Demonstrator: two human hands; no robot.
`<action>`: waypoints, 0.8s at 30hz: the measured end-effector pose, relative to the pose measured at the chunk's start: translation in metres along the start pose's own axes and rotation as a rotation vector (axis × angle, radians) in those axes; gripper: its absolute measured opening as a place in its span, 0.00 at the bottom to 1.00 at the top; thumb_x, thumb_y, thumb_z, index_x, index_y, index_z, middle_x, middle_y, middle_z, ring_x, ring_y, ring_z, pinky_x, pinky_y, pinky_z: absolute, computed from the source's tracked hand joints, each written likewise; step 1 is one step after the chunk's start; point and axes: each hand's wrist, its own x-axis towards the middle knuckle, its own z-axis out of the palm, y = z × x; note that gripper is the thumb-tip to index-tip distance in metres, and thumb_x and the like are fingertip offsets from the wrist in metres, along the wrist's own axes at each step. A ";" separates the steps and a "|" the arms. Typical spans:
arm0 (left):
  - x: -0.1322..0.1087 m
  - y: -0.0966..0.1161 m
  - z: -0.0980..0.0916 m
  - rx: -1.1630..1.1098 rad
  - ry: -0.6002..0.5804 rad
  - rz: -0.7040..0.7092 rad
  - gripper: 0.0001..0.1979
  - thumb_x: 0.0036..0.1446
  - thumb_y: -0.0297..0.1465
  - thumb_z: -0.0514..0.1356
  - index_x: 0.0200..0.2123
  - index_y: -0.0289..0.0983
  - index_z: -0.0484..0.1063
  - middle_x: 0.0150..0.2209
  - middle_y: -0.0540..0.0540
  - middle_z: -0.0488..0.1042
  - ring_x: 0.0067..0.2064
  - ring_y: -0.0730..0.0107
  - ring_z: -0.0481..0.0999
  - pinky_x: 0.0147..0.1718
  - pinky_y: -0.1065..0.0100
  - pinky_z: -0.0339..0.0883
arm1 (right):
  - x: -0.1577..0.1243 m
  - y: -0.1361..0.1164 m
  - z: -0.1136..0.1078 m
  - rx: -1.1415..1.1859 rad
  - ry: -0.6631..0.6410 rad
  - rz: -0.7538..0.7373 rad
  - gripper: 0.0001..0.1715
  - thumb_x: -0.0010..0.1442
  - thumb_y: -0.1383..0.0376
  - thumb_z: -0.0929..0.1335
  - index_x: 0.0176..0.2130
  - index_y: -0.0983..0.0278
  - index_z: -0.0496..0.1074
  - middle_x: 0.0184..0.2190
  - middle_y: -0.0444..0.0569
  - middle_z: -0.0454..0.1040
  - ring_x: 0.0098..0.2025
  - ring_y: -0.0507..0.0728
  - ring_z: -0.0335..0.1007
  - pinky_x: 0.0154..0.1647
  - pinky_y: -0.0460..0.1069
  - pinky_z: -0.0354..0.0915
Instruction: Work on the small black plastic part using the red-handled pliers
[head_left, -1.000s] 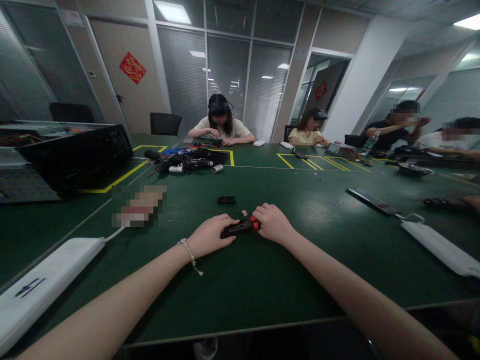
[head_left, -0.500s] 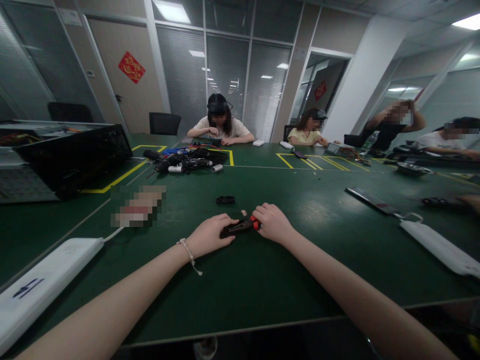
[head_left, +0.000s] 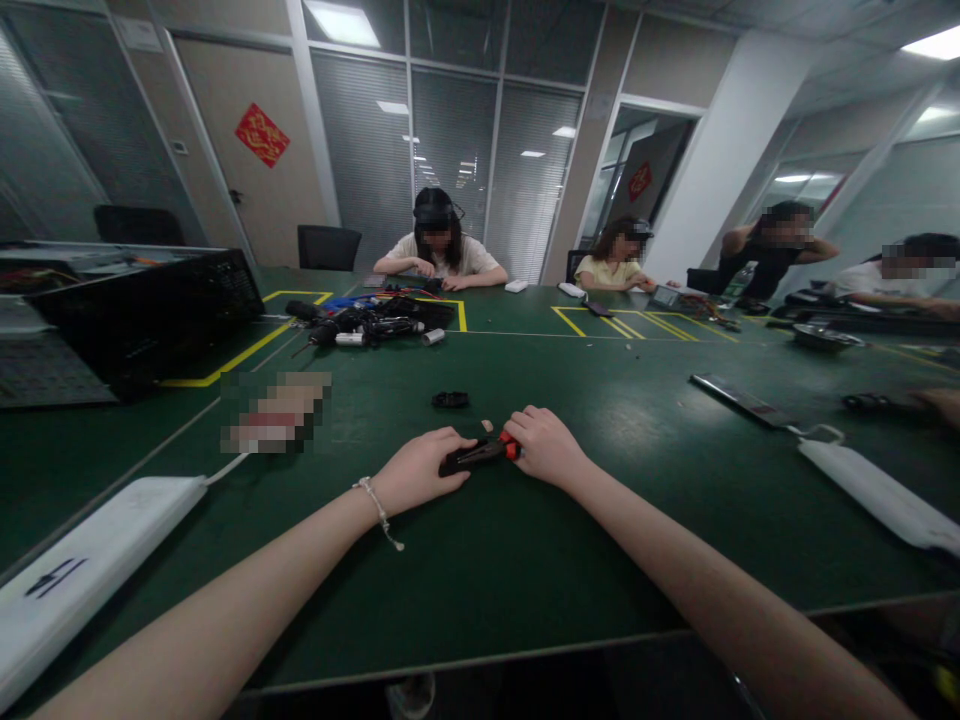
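Note:
Both my hands rest on the green table [head_left: 525,560] in front of me. My left hand [head_left: 417,468] is curled over one end of a small black device with red parts [head_left: 480,453]. My right hand [head_left: 546,445] is closed on its other end, by the red parts. A tiny pale piece [head_left: 487,425] lies just beyond the device. Farther out sits a small black part [head_left: 450,400]. A beaded bracelet circles my left wrist.
A white power strip [head_left: 90,560] lies at the near left, another white one [head_left: 874,490] at the right. A black case [head_left: 142,315] stands at far left. A pile of black parts [head_left: 371,322] sits mid-table. Several people work at the far side and right.
My hands and the device have stayed put. A person at the far right has lowered a raised arm.

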 end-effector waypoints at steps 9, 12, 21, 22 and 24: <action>0.000 0.000 0.000 0.001 0.001 0.002 0.21 0.52 0.35 0.56 0.51 0.44 0.61 0.43 0.50 0.66 0.39 0.68 0.68 0.37 0.68 0.63 | 0.000 -0.001 -0.001 0.004 -0.001 0.002 0.08 0.47 0.67 0.64 0.32 0.66 0.66 0.32 0.50 0.68 0.34 0.55 0.57 0.33 0.48 0.51; 0.000 0.001 -0.001 -0.002 -0.007 -0.005 0.21 0.52 0.35 0.56 0.51 0.44 0.61 0.42 0.49 0.66 0.38 0.68 0.68 0.36 0.68 0.63 | 0.000 -0.001 -0.002 0.010 -0.002 0.003 0.08 0.47 0.67 0.64 0.32 0.66 0.66 0.32 0.50 0.68 0.34 0.55 0.57 0.34 0.48 0.51; 0.000 0.002 -0.002 -0.014 -0.020 -0.013 0.21 0.52 0.36 0.56 0.51 0.43 0.61 0.43 0.49 0.65 0.39 0.68 0.68 0.36 0.68 0.63 | 0.000 -0.001 -0.003 0.016 -0.020 0.008 0.09 0.48 0.67 0.64 0.33 0.66 0.67 0.33 0.51 0.68 0.35 0.55 0.57 0.34 0.48 0.52; 0.000 0.002 -0.002 -0.014 -0.017 -0.012 0.21 0.52 0.36 0.56 0.51 0.43 0.61 0.43 0.49 0.65 0.38 0.68 0.68 0.36 0.68 0.63 | 0.000 -0.001 -0.003 0.016 -0.023 0.010 0.09 0.48 0.67 0.64 0.33 0.66 0.67 0.33 0.51 0.68 0.35 0.55 0.57 0.35 0.48 0.52; 0.000 0.002 -0.002 -0.013 -0.014 -0.012 0.21 0.52 0.36 0.56 0.51 0.43 0.61 0.43 0.49 0.66 0.38 0.68 0.68 0.35 0.68 0.63 | 0.000 -0.001 -0.003 0.013 -0.024 0.007 0.09 0.48 0.67 0.64 0.33 0.66 0.67 0.33 0.51 0.68 0.35 0.56 0.57 0.35 0.48 0.51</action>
